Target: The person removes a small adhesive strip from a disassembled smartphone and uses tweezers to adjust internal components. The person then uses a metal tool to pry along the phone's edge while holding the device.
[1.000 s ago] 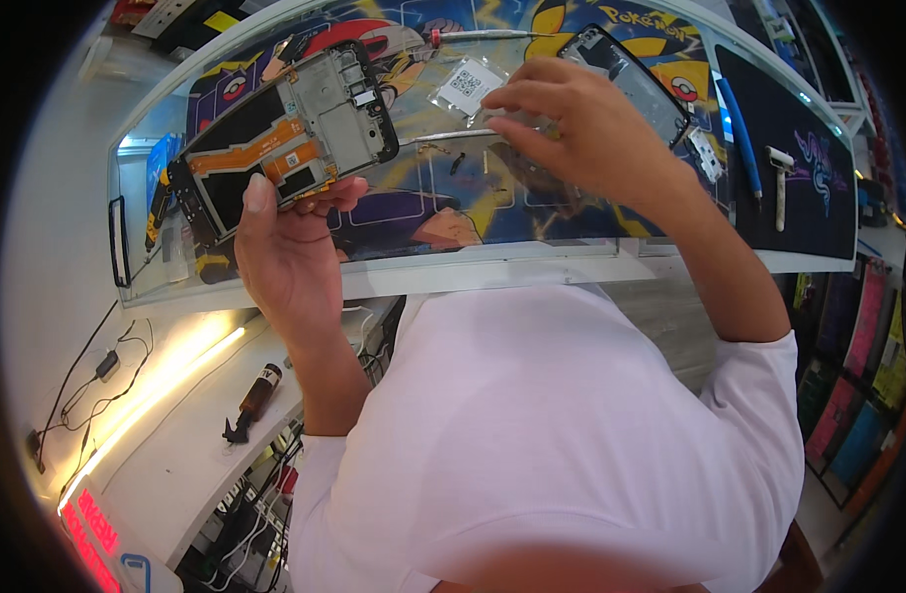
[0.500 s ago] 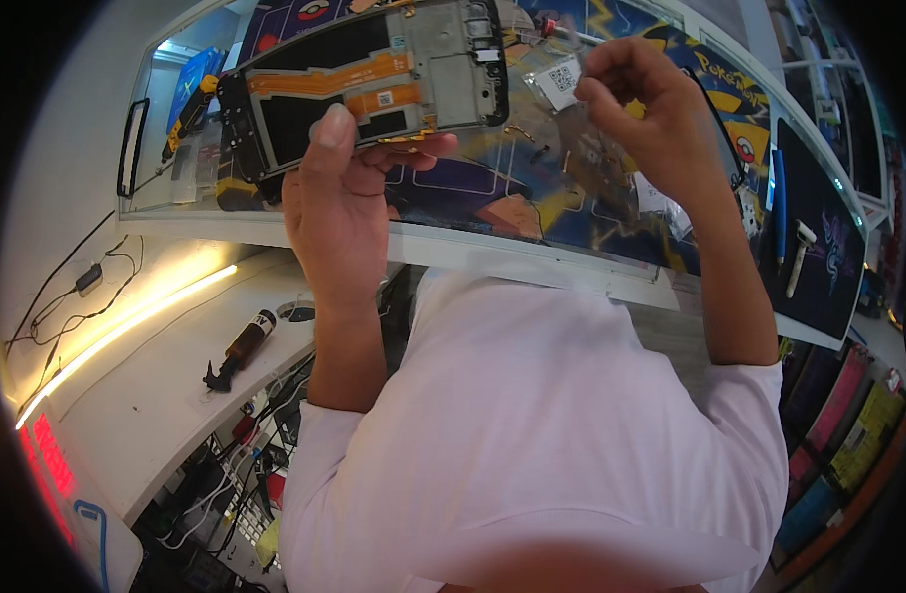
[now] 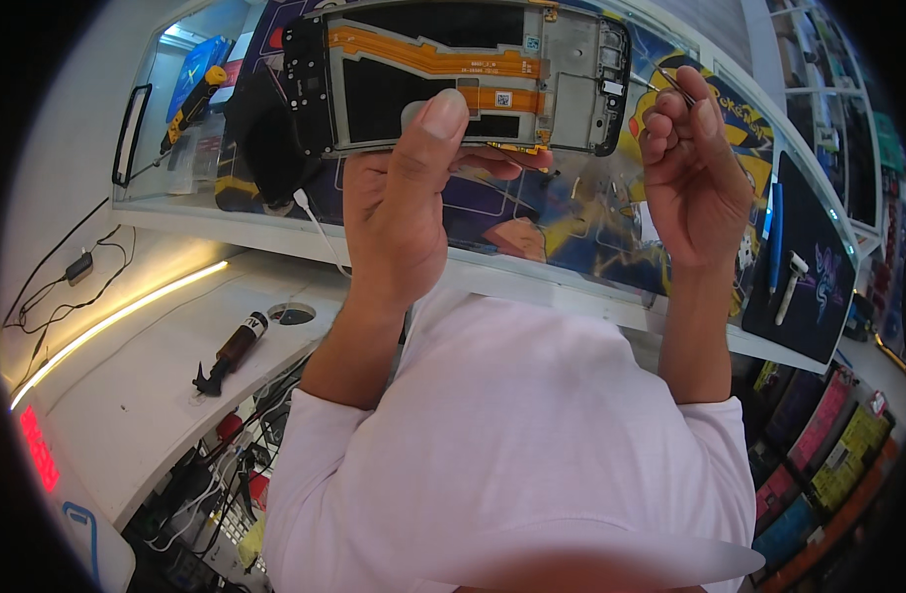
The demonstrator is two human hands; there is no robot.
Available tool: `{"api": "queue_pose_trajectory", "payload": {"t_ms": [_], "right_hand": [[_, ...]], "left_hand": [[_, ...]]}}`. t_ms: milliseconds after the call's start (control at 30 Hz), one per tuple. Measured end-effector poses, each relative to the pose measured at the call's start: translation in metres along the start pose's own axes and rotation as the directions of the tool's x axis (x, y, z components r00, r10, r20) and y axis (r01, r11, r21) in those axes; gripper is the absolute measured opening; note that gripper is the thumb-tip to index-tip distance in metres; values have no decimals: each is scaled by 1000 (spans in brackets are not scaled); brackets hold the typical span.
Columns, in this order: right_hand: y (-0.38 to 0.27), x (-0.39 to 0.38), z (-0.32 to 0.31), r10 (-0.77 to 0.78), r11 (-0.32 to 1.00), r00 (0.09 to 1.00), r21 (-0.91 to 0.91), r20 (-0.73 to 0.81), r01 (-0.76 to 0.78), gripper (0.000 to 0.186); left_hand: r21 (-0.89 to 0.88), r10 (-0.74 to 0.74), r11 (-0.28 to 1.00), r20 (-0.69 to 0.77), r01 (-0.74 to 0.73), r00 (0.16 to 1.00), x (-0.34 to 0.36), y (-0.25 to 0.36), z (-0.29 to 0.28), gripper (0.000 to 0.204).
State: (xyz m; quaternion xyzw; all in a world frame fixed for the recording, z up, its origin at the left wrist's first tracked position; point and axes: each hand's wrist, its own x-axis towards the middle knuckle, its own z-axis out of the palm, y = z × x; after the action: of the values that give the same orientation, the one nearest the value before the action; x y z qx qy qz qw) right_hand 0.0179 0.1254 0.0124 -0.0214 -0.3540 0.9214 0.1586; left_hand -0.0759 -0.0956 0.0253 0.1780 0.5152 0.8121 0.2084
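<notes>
I have my left grip (image 3: pixel 399 203) clamped on the phone frame (image 3: pixel 577 89), left of my right grip (image 3: pixel 700 178) pinching a slim metal tool (image 3: pixel 674 86): seemingly readying, calling next for steadiness.

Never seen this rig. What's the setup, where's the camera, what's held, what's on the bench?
No robot here: these are a person's two bare hands. The view comes from a wide fisheye camera worn on the head, looking down, which is why straight edges bend. The left hand has a phone frame in its grip, with orange ribbon strips facing up. The right hand holds a thin, pointed metal tool, possibly tweezers. Below is a colourful printed mat. Toward the right, a blue stick-shaped tool and a white-handled tool lie on or beside a black mat.
</notes>
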Motion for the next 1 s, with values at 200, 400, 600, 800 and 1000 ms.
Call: {"api": "queue_pose_trajectory", "payload": {"t_ms": [200,400,600,800,1000], "right_hand": [[-14,-10,17,-180,960,981,-203,79,193,42],[-22,-18,37,-144,685,957,-673,251,280,46],[-27,-11,47,-209,512,922,-767,326,387,50],[-35,-6,54,-159,467,917,-791,365,395,45],[-34,-8,58,-193,434,913,-803,359,408,44]], "left_hand": [[15,-1,1000,-3,1,1000,-1,-3,5,42],[143,0,990,93,-14,996,2,2,10,49],[146,-32,989,121,15,992,4,9,16,51],[182,-84,981,116,62,990,3,16,22,53],[178,-62,983,131,38,989,3,17,22,53]]}}
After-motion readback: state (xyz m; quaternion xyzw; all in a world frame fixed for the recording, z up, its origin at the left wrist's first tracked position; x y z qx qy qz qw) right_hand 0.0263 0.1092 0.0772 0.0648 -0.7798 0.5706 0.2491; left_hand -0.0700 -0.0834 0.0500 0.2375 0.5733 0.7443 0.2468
